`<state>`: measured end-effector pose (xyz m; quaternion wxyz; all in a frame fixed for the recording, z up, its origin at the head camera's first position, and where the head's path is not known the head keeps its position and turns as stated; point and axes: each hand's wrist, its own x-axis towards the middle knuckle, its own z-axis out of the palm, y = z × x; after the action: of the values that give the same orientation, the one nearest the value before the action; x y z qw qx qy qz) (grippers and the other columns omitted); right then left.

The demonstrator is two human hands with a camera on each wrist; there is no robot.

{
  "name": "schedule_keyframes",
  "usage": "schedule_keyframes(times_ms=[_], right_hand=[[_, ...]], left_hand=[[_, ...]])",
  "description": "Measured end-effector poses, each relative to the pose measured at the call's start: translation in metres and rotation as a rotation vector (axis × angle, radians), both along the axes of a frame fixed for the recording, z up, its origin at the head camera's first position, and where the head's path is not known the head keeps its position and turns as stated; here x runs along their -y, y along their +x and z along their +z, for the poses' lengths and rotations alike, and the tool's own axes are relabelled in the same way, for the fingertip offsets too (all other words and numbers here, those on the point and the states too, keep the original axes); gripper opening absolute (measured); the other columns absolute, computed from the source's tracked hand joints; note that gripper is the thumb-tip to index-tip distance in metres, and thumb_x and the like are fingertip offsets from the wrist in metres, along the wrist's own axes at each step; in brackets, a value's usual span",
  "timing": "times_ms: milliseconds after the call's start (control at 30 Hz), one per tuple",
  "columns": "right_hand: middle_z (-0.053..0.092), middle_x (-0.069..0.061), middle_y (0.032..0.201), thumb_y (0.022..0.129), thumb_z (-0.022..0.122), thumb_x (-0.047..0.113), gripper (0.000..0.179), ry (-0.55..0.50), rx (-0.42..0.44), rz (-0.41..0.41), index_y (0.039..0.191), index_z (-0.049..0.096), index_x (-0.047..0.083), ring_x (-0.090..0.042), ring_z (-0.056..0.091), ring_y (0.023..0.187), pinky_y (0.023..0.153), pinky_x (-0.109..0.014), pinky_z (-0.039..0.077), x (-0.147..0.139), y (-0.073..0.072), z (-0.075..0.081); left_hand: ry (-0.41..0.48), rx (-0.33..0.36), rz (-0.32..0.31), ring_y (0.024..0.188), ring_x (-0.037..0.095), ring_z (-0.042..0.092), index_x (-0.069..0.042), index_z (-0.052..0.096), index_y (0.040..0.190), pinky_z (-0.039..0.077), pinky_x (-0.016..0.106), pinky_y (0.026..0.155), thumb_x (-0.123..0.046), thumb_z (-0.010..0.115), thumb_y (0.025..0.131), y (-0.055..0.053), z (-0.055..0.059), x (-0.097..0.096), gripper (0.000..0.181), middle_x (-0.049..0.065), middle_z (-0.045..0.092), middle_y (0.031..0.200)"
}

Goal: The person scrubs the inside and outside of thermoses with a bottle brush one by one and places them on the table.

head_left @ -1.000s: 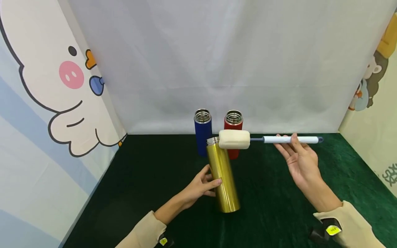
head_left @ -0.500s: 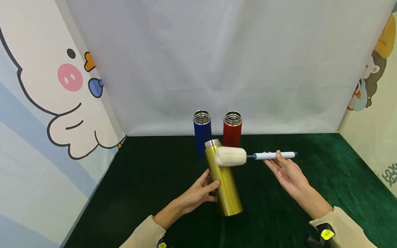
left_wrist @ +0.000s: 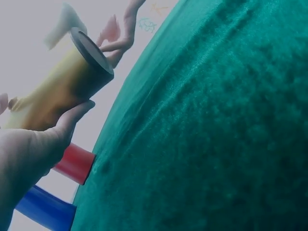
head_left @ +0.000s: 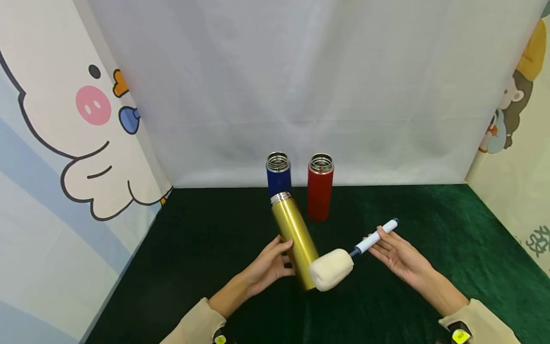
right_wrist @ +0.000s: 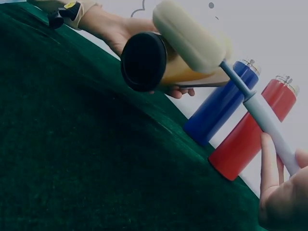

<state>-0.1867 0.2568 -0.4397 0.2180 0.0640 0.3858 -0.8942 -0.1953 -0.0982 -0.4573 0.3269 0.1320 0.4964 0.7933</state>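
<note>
My left hand point(head_left: 268, 270) grips a gold bottle point(head_left: 295, 234) around its lower half; the bottle is lidless and tilted, its steel mouth leaning up and left. Its dark base point(right_wrist: 143, 61) faces the right wrist view, raised off the cloth. My right hand point(head_left: 404, 255) pinches the pale handle point(head_left: 378, 236) of a bottle brush between thumb and fingers. The brush's cream sponge head point(head_left: 331, 270) points down and left, in front of the gold bottle's lower end in the head view. Whether sponge and bottle touch, I cannot tell.
Behind the gold bottle stand a blue bottle point(head_left: 278, 177) and a red bottle point(head_left: 320, 188), both upright with open mouths. Dark green cloth point(head_left: 193, 248) covers the table. A white curtain point(head_left: 365, 95) closes the back, and printed panels point(head_left: 43, 191) stand at the sides.
The brush has swung from level to slanting, its sponge head dropping from the gold bottle's mouth to its base. The right hand came lower and slightly left; the gold bottle shifted left a little.
</note>
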Motion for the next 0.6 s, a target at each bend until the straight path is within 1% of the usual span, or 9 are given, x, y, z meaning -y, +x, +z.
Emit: schedule_keyframes(times_ms=[133, 233, 333, 467, 533, 600], right_hand=[[0.07, -0.001, 0.114, 0.11, 0.045, 0.022, 0.015, 0.035, -0.014, 0.027, 0.119, 0.056, 0.02, -0.013, 0.071, 0.108, 0.098, -0.026, 0.056, 0.002, -0.004, -0.002], [0.07, 0.0, 0.114, 0.109, 0.045, 0.023, 0.017, 0.049, -0.022, 0.039, 0.121, 0.056, 0.02, -0.012, 0.07, 0.108, 0.098, -0.026, 0.056, 0.003, -0.008, -0.001], [0.07, 0.0, 0.114, 0.11, 0.045, 0.023, 0.017, 0.057, -0.038, 0.047, 0.12, 0.058, 0.02, -0.011, 0.07, 0.108, 0.097, -0.026, 0.057, 0.003, -0.011, -0.001], [0.072, -0.001, 0.115, 0.11, 0.045, 0.021, 0.021, 0.0, -0.034, 0.05, 0.114, 0.065, 0.018, -0.012, 0.07, 0.11, 0.098, -0.026, 0.056, 0.006, -0.017, 0.002], [0.073, -0.003, 0.113, 0.109, 0.045, 0.02, 0.022, -0.053, -0.004, 0.033, 0.111, 0.067, 0.016, -0.013, 0.071, 0.109, 0.098, -0.026, 0.057, 0.009, -0.02, 0.004], [0.073, -0.006, 0.112, 0.108, 0.046, 0.019, 0.019, -0.106, 0.033, 0.003, 0.113, 0.064, 0.013, -0.016, 0.072, 0.107, 0.098, -0.027, 0.057, 0.014, -0.024, 0.007]], left_hand=[[0.002, 0.007, -0.004, 0.125, 0.022, 0.055, -0.018, 0.018, 0.158, 0.048, 0.052, 0.108, -0.035, 0.039, 0.111, 0.001, 0.001, 0.0, 0.054, 0.005, 0.05, 0.137], [-0.004, 0.01, 0.013, 0.125, 0.023, 0.055, -0.019, 0.018, 0.158, 0.048, 0.053, 0.107, -0.036, 0.038, 0.111, 0.001, 0.002, -0.001, 0.053, 0.006, 0.049, 0.137], [-0.008, 0.02, 0.022, 0.126, 0.024, 0.054, -0.02, 0.018, 0.158, 0.048, 0.054, 0.108, -0.035, 0.037, 0.112, 0.002, 0.002, -0.001, 0.053, 0.006, 0.049, 0.139], [-0.032, 0.02, 0.02, 0.125, 0.022, 0.056, -0.018, 0.02, 0.158, 0.048, 0.049, 0.107, -0.035, 0.037, 0.111, 0.004, 0.003, -0.001, 0.052, 0.005, 0.051, 0.137], [-0.06, 0.006, 0.013, 0.122, 0.02, 0.058, -0.016, 0.022, 0.157, 0.05, 0.045, 0.104, -0.037, 0.038, 0.111, 0.004, 0.003, -0.002, 0.053, 0.004, 0.053, 0.135], [-0.093, -0.01, 0.003, 0.118, 0.018, 0.06, -0.014, 0.024, 0.156, 0.051, 0.04, 0.1, -0.039, 0.04, 0.111, 0.005, 0.002, -0.002, 0.054, 0.003, 0.056, 0.132]])
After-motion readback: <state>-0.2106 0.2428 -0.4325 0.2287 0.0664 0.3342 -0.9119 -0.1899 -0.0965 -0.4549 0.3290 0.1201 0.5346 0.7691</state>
